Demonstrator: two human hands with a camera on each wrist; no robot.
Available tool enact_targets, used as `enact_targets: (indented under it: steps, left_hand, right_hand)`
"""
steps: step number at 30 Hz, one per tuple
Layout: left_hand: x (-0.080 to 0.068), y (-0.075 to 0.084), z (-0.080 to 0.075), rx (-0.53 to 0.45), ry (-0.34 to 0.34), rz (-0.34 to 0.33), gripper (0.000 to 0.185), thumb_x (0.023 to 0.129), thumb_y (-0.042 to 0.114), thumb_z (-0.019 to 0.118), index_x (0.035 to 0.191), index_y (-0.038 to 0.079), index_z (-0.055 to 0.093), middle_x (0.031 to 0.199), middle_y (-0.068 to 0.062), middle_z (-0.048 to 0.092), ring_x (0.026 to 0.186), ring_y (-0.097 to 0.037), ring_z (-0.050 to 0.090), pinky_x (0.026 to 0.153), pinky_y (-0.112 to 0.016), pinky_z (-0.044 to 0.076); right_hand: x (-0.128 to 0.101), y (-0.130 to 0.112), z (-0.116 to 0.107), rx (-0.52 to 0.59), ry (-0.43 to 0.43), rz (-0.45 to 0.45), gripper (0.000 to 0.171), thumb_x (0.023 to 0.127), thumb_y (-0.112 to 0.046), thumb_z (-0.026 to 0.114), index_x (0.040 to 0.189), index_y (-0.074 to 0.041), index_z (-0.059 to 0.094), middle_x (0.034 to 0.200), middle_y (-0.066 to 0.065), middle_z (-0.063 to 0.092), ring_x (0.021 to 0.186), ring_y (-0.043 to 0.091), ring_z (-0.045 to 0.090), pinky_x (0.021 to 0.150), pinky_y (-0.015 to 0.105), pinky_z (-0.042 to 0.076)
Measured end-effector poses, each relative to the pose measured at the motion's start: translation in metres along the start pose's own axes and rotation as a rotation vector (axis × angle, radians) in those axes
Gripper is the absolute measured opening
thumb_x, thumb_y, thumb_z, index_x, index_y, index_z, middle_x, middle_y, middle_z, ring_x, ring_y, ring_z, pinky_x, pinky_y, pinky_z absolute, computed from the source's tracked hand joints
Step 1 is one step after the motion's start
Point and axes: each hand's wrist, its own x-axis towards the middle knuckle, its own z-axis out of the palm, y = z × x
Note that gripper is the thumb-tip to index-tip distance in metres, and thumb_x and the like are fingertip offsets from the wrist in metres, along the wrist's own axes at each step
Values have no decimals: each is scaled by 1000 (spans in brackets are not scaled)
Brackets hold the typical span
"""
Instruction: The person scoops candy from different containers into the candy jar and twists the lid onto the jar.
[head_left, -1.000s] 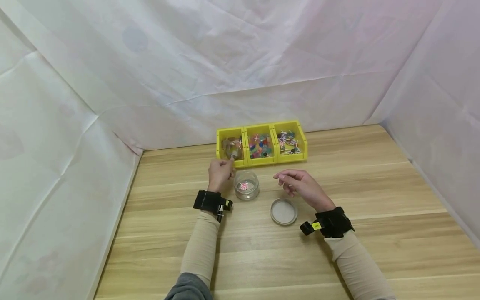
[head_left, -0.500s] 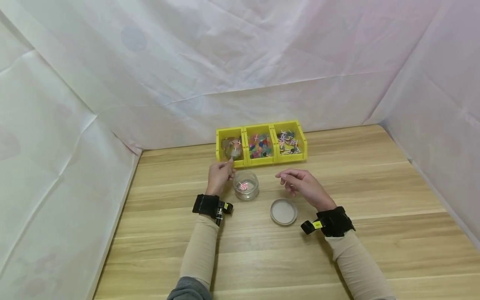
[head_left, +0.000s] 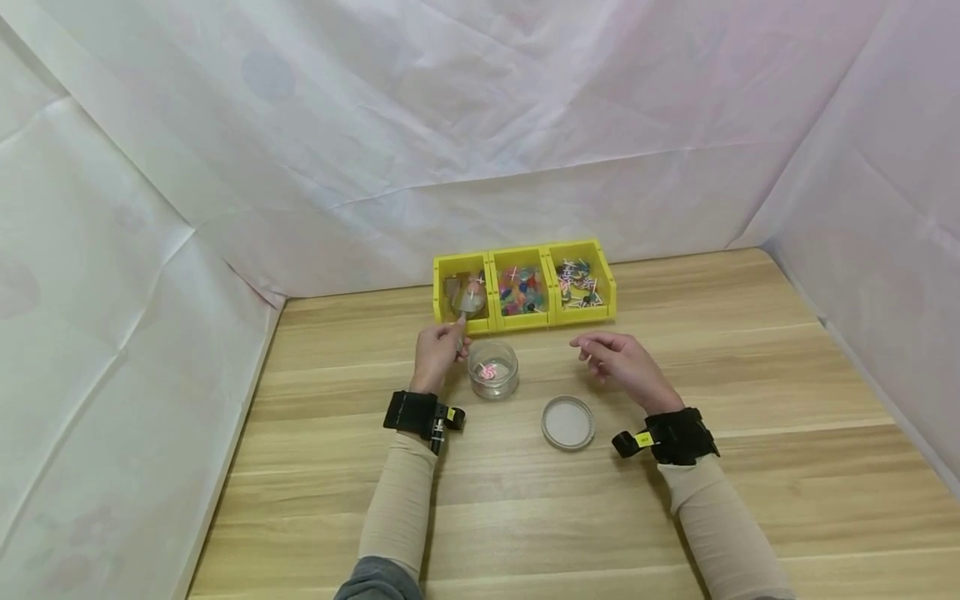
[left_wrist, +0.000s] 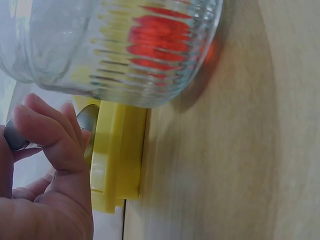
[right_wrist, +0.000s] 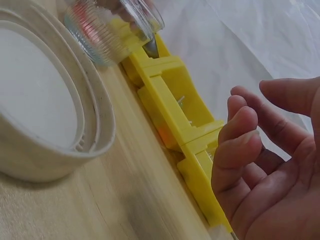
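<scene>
In the head view my left hand (head_left: 438, 354) pinches the handle of a metal spoon (head_left: 461, 332). The spoon's round bowl lies over the left compartment of the yellow three-part bin (head_left: 491, 325), and a pinkish piece with a white stick overlaps it. Right beside this hand stands an open glass jar (head_left: 504, 386) with a pink-and-white swirl lollipop (head_left: 489, 372) inside. My right hand (head_left: 626, 365) hovers above the table right of the jar, its fingers loosely bent and holding nothing. In the left wrist view the spoon's handle end (left_wrist: 16, 137) sticks out between thumb and fingers.
A round lid (head_left: 567, 423) lies on the wooden table (head_left: 510, 517) in front of the right hand. Colourful pieces (head_left: 521, 292) fill the bin's middle compartment, and small lollipops (head_left: 579, 287) its right one. White cloth (head_left: 525, 108) hangs behind and at the sides.
The spoon's bowl has shifted and tilted slightly in the left compartment. My right hand has drifted a little to the right. The jar and lid have stayed put.
</scene>
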Motion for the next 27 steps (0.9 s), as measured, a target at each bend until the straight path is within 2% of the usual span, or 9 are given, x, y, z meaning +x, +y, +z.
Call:
enact_targets:
  steps: [12,20,24,27]
  left_hand:
    - [-7,7,-10,0,-32,20,45,99,37,60,113,-4,68,94,-18,69,63,-11,60,56,-22,52]
    - [-14,11,-20,13,-64,41,45,100,37,59,117,-4,67,104,-27,66,68,-16,60,62,-26,54]
    - [-19,12,-27,32,-83,58,47,99,39,59,118,-4,66,107,-30,65,76,-26,62,65,-31,56]
    - [-23,13,-31,40,-101,67,49,99,39,59,118,-5,65,107,-31,64,75,-27,61,64,-30,56]
  right_hand:
    - [1,7,-4,-69,-5,41,36,102,-26,56,125,2,64,100,20,60,72,16,55,56,23,45]
    - [0,6,-5,-90,-50,64,35,98,-22,63,125,0,63,85,13,57,69,15,51,57,25,44]
    - [-1,4,-5,-74,-79,63,34,98,-15,62,126,3,61,89,15,59,72,17,54,58,26,46]
    - [-2,4,-4,-83,-101,53,34,98,-13,61,127,6,59,96,21,60,73,19,55,60,28,49]
